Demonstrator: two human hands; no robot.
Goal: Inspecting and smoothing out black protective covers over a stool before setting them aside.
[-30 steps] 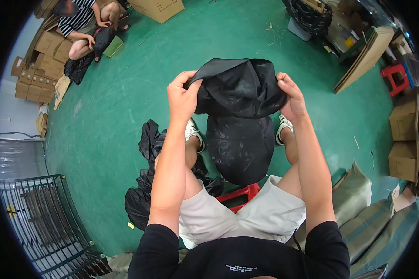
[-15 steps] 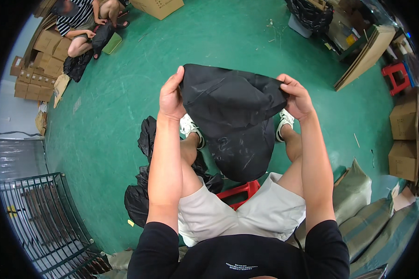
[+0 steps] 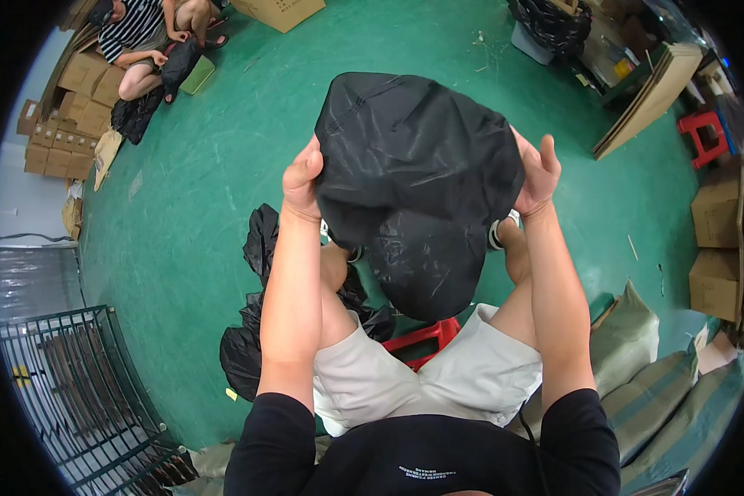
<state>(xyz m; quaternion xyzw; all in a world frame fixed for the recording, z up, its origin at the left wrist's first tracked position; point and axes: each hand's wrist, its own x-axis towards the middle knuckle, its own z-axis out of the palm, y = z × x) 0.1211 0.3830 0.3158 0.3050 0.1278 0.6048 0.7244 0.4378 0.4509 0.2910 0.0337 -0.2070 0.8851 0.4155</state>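
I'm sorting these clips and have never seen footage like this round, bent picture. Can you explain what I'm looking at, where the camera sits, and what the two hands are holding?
The camera is worn on a person's head and looks down, so its wide lens bends everything into a circle. The person sits on a red stool above a green floor. Their left hand and right hand grip opposite sides of a black fabric piece, held up in front. More black bags lie on the floor to their left. Cardboard boxes and another seated person are at the far left.
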